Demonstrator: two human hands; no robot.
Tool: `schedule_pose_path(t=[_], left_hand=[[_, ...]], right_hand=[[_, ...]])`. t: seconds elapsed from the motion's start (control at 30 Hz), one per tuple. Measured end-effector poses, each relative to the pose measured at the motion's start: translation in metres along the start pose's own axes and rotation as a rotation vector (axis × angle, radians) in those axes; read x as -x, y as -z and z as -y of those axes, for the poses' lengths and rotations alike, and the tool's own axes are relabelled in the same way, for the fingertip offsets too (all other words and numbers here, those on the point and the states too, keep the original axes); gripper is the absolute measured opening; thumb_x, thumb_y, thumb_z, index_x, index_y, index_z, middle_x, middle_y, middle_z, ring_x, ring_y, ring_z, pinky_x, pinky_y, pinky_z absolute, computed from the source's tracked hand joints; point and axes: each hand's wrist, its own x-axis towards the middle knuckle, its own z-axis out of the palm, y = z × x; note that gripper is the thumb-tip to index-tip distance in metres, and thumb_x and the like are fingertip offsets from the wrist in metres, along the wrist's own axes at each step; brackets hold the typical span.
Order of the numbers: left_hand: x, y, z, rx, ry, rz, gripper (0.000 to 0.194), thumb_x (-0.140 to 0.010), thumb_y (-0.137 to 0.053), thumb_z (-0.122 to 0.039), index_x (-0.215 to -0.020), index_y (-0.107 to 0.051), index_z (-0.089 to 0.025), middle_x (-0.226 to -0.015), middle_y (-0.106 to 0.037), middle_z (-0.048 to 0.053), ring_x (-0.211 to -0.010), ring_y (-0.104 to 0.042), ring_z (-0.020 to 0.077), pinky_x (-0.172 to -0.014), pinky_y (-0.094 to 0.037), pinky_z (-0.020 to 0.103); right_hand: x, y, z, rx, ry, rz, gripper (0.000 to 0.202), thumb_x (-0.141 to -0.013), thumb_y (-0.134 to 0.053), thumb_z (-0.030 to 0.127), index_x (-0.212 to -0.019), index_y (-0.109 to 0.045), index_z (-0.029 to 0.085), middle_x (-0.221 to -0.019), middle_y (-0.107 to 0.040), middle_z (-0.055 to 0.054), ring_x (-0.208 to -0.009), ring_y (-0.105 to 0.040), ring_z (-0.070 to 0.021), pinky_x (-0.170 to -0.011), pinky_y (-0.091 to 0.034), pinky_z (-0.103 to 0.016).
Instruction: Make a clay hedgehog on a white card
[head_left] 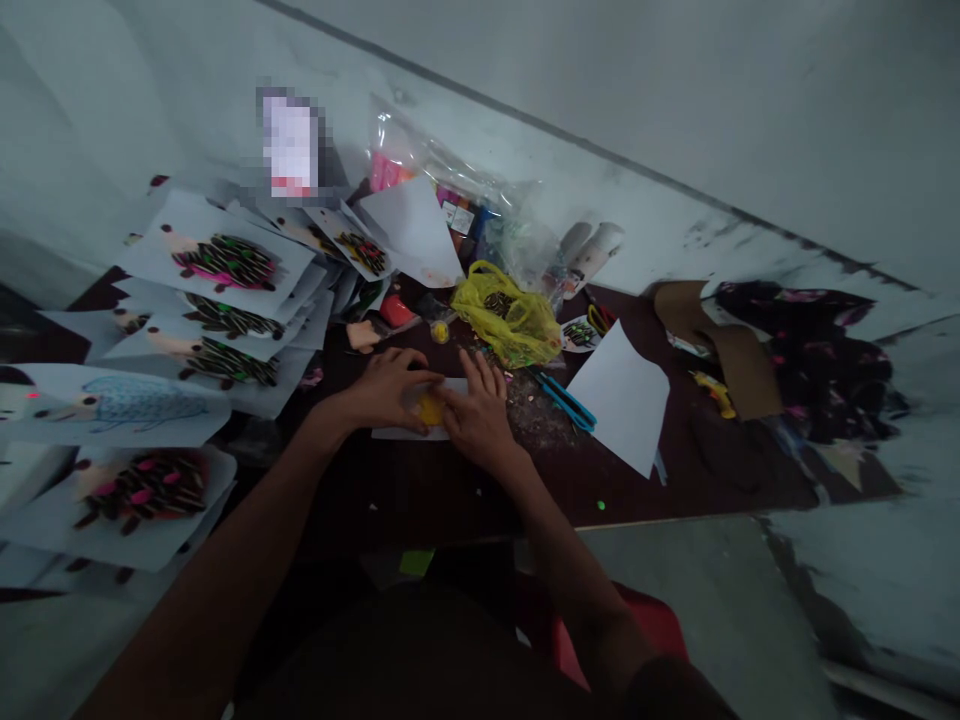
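Between my two hands, a small yellow piece (430, 408) lies on a white sheet (386, 433) on the dark table. My left hand (386, 388) curves around its left side, with thumb and fingers apart. From the right, my right hand (478, 405) reaches over the sheet, its fingers spread and its thumb side at the yellow piece. The fingers partly hide both the piece and the sheet. Just beyond my hands sits a yellow plastic bag (517, 325) with dark striped seeds in it.
Stacked hedgehog pictures (225, 262) covered with seeds fill the left side. Blue-handled scissors (566, 400) and a white sheet (622, 400) lie at the right. Brown cardboard (742, 370), dark patterned cloth (832, 360) and a clear bag (517, 225) are farther off. A red stool (649, 615) stands below.
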Motion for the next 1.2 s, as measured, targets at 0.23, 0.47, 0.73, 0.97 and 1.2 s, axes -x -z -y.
schedule_pose_path(t=[0.23,0.47,0.73,0.97,1.2], left_hand=[[0.000,0.003,-0.002,0.014,0.011,0.027,0.079,-0.059,-0.086,-0.059,-0.134,-0.070,-0.038,-0.135,-0.056,0.006,-0.127,-0.044,0.0375,-0.107,-0.036,0.048],[0.000,0.001,0.002,0.064,-0.011,0.003,0.077,-0.060,-0.086,-0.060,-0.132,-0.071,-0.038,-0.134,-0.057,0.006,-0.124,-0.047,0.0352,-0.107,-0.036,0.047],[0.000,0.000,0.001,0.024,-0.011,0.020,0.080,-0.062,-0.083,-0.061,-0.136,-0.068,-0.038,-0.139,-0.055,0.006,-0.128,-0.044,0.0359,-0.109,-0.034,0.046],[0.001,0.006,-0.004,-0.008,0.017,0.056,0.083,-0.063,-0.082,-0.063,-0.140,-0.065,-0.035,-0.140,-0.054,0.007,-0.131,-0.042,0.0373,-0.111,-0.033,0.047],[0.001,0.006,-0.004,0.017,0.022,0.050,0.083,-0.061,-0.084,-0.060,-0.138,-0.067,-0.035,-0.140,-0.054,0.007,-0.130,-0.043,0.0372,-0.109,-0.033,0.046]], right_hand=[[0.003,0.003,-0.004,0.030,0.016,0.001,0.044,-0.092,-0.062,0.020,-0.133,-0.070,0.034,-0.170,-0.033,-0.005,-0.160,-0.019,-0.0326,-0.127,-0.014,-0.061],[0.007,0.000,-0.008,0.013,-0.025,0.008,0.043,-0.093,-0.061,0.019,-0.132,-0.072,0.035,-0.169,-0.035,-0.006,-0.160,-0.020,-0.0324,-0.126,-0.014,-0.062],[0.014,0.001,-0.014,-0.034,-0.076,-0.027,0.040,-0.096,-0.058,0.021,-0.132,-0.072,0.033,-0.170,-0.032,-0.007,-0.160,-0.020,-0.0310,-0.126,-0.020,-0.057],[0.014,-0.002,-0.009,0.040,-0.019,-0.017,0.041,-0.096,-0.062,0.022,-0.134,-0.070,0.035,-0.172,-0.029,-0.007,-0.160,-0.018,-0.0337,-0.126,-0.015,-0.061],[0.020,-0.001,-0.009,0.035,-0.016,-0.042,0.039,-0.097,-0.062,0.024,-0.134,-0.070,0.033,-0.172,-0.029,-0.008,-0.160,-0.019,-0.0333,-0.126,-0.019,-0.058]])
